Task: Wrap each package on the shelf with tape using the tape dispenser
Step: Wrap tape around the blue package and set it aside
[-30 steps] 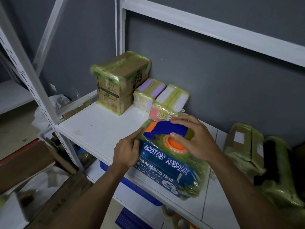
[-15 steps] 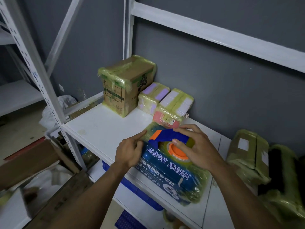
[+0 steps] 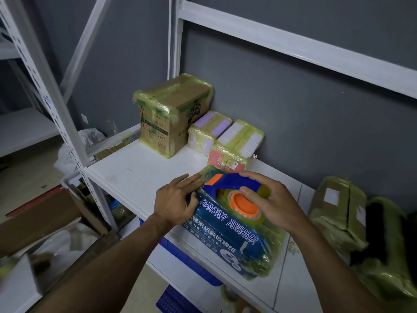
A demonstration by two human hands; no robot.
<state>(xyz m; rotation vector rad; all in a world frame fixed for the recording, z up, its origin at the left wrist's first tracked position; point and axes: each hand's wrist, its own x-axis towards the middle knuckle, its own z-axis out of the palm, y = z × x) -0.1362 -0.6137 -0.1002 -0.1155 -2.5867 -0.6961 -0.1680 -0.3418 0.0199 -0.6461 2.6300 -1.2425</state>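
Observation:
A blue package point(image 3: 228, 238) with white print, covered in yellowish tape, lies on the white shelf point(image 3: 135, 175) near its front edge. On top of it rests a blue tape dispenser point(image 3: 234, 184) with an orange hub. My right hand point(image 3: 273, 204) grips the dispenser, thumb on the hub. My left hand point(image 3: 176, 199) presses its fingers flat on the package's left far corner, beside the dispenser's orange nose.
A taped cardboard box point(image 3: 171, 116) stands at the back left, with two small taped packs point(image 3: 208, 132) point(image 3: 237, 145) beside it. Taped bundles point(image 3: 338, 211) lie at the right. A white upright point(image 3: 52, 102) and floor boxes point(image 3: 45, 222) are on the left.
My head has shifted, so the scene slid right and down in view. My left fingers have spread flatter along the package's corner. The right hand keeps its grip on the dispenser.

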